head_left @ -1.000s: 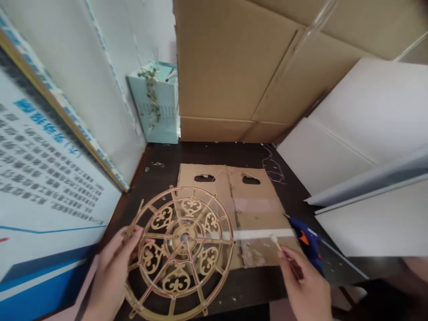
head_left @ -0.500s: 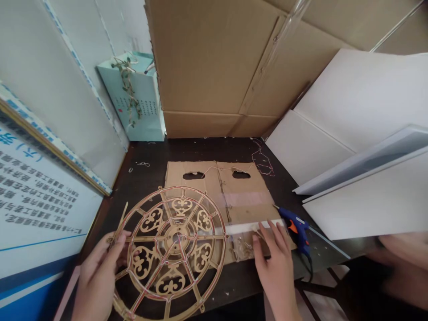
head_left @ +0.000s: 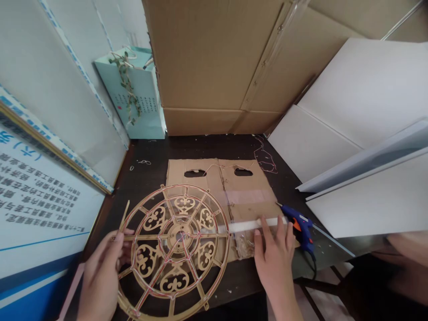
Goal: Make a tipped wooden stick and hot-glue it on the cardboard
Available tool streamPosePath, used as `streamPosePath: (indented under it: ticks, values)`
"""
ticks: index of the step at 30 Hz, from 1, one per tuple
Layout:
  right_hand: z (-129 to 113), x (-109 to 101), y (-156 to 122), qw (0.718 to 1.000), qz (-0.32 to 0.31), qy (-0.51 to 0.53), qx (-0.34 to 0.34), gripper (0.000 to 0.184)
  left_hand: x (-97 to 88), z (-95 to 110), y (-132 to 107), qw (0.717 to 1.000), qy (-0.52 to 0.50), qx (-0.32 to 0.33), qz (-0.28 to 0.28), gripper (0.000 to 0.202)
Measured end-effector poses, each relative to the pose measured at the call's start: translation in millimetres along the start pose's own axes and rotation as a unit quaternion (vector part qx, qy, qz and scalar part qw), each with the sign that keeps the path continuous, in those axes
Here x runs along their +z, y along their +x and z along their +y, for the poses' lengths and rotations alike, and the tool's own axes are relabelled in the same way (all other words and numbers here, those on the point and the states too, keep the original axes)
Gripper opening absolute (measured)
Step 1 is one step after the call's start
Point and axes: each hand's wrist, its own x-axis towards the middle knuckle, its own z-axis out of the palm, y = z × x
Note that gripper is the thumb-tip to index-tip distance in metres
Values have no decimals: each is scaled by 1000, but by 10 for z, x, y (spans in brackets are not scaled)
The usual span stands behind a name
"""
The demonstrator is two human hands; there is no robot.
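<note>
My left hand grips the left rim of a round gold openwork frame that lies tilted over the dark table; a thin stick juts up beside the fingers. To the right, my right hand rests flat with fingers spread on a flattened cardboard sheet, fingertips touching a white glue stick. A blue hot glue gun lies just right of that hand.
Large cardboard boxes stand at the back, a pale blue paper bag at back left, printed boards on the left and white foam boards on the right. Thin wire lies near the cardboard's far corner.
My right hand has gone from pinching a small stick near the glue gun to lying flat on the cardboard by the glue stick. The view shifted slightly; the left hand keeps its hold.
</note>
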Motion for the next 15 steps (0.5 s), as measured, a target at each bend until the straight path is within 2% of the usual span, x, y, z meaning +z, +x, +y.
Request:
streamPosePath:
  ticks: [3,6,15]
  values:
    - [-11,14,-6,1000,6,-17,9,50,7,4,-8,1000,1,4,3,45]
    - [-18,-18,-35,1000,9,-2,-12,50,21,14,-17,1000,5,14,1,45]
    - [-173,-267,-121,996,14,65,-55,41,14,0,-37,1000,15,14,8,46]
